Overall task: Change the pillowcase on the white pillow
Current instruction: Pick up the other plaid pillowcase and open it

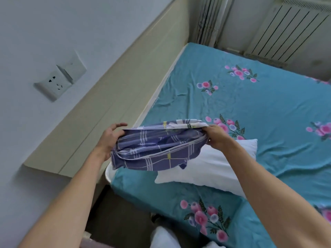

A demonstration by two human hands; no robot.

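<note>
A purple plaid pillowcase (155, 149) hangs bunched in the air between my two hands, above the bed's near left corner. My left hand (109, 138) holds its left end, thumb over the upper edge, fingers partly hidden behind the cloth. My right hand (215, 136) pinches the right end of the opening's edge. Below and to the right, the bare white pillow (215, 167) lies on the teal floral sheet (259, 108); the pillowcase and my right forearm cover part of it.
A beige headboard (116, 97) runs along the bed's left side, with a wall socket (55, 81) above it. A white radiator (290, 27) stands at the far wall. Dark floor and white cloth (164, 237) lie by the bed's near edge.
</note>
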